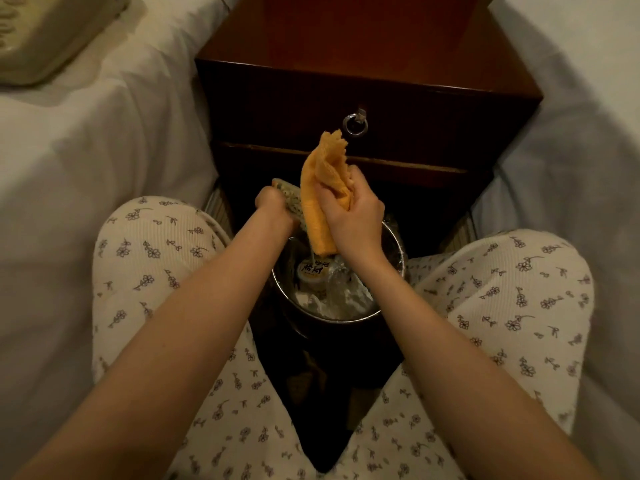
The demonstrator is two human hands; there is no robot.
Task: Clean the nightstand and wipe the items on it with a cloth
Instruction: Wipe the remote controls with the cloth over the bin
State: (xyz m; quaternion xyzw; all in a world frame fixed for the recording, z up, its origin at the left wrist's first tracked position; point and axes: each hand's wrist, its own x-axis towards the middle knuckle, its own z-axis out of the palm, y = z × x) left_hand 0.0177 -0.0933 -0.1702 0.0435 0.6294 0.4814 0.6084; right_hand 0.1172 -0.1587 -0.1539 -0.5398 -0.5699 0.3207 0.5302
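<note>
My right hand (349, 209) grips a bunched orange cloth (323, 188), whose ends stick up toward the drawer and hang down over the bin. My left hand (273, 206) holds a flat patterned item (290, 195) with a speckled surface, tilted against the cloth; I cannot tell what it is. Both hands hover above a round metal bin (394, 251) standing on the floor between my knees. The dark wooden nightstand (346, 50) stands straight ahead, and its visible top is bare.
The bin holds a small labelled cup (313, 271), clear plastic and white tissue. The nightstand drawer has a metal ring pull (355, 123). White bedding (86, 140) lies on the left and more bedding (581, 133) on the right. A beige pillow (38, 29) lies at the top left.
</note>
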